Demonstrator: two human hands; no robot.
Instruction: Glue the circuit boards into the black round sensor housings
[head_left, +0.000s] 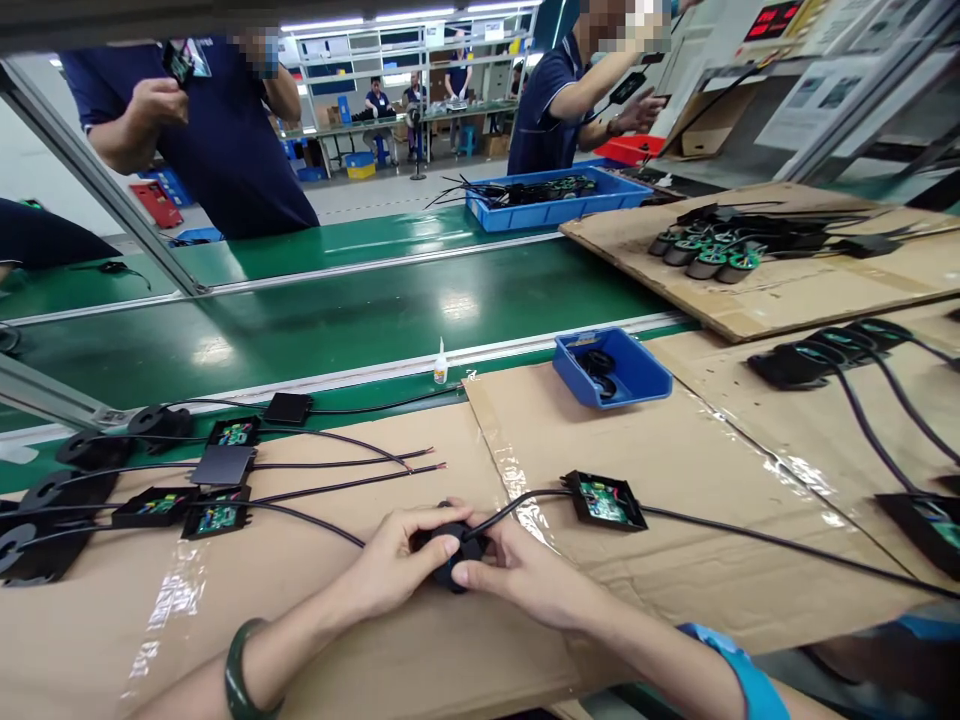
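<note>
Both my hands grip a round black plastic housing (452,572) low over the cardboard, thumbs pressed on its near side. My left hand (401,560) wraps the left side, and my right hand (525,570) wraps the right. Fingers cover much of the housing. A black cable (506,508) leaves its top and runs right to an uncovered black box with a green circuit board (606,500). From that box, another cable (757,535) goes on to the right edge.
Left lie several black housings (56,510), board boxes (217,512) and cables. A blue bin (611,370) with black rings and a small glue bottle (440,362) stand ahead. More assemblies (720,250) lie right. Beyond the green conveyor (360,290), co-workers (217,130) hold parts.
</note>
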